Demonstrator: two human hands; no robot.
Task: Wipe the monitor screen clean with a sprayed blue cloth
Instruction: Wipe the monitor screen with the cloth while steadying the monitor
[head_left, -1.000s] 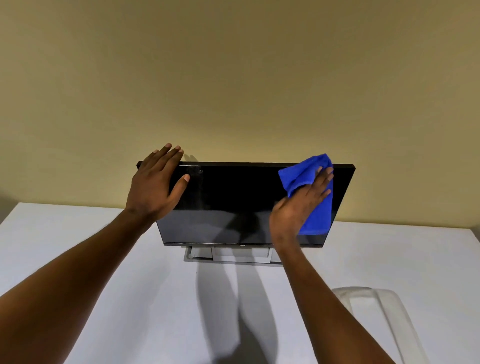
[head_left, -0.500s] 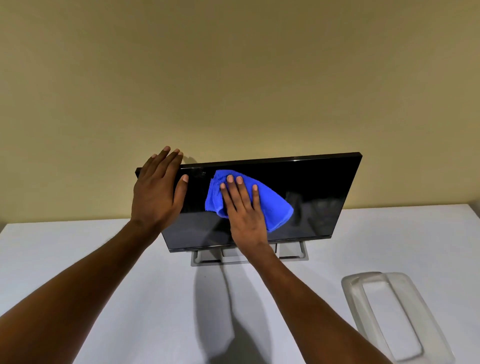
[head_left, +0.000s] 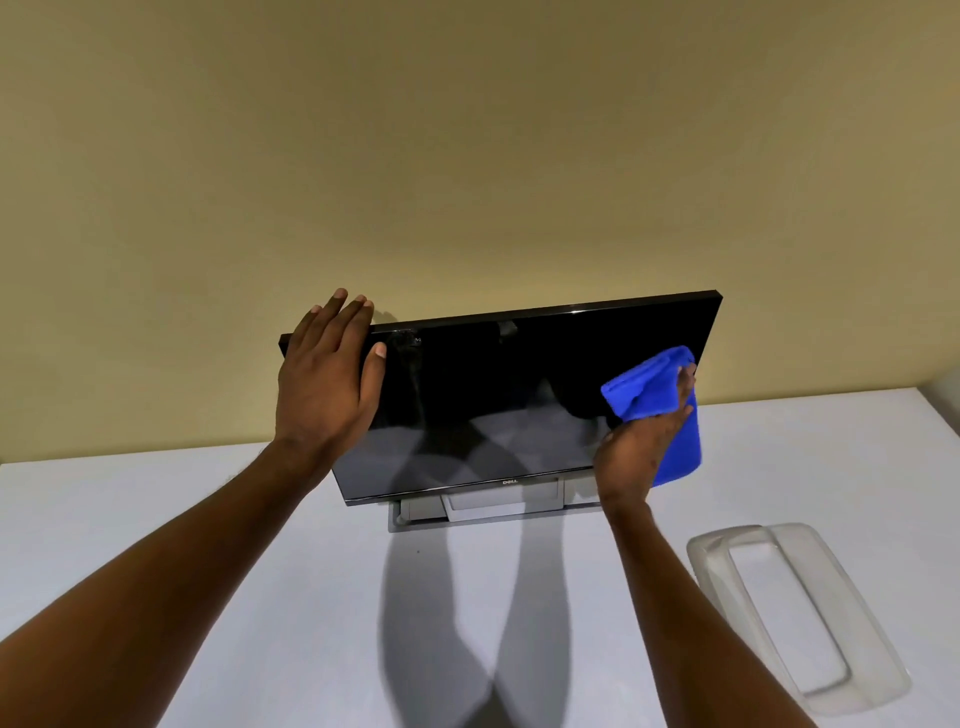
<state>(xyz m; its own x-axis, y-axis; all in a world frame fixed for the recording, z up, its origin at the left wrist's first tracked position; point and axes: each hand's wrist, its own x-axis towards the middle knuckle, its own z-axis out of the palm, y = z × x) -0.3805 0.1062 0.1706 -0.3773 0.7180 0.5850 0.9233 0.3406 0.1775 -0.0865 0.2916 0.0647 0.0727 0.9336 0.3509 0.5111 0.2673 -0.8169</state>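
blue cloth (head_left: 647, 389), right edge of monitor (head_left: 493, 395)

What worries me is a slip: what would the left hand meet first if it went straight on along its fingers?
The left hand rests on the upper left corner of the monitor, fingers past its top edge. Straight on, only the beige wall shows, though its depth is unclear.

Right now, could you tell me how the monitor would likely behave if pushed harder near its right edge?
It probably tilts or twists: the monitor is a thin panel on a small stand. The left hand, flat on its top left corner, likely steadies it.
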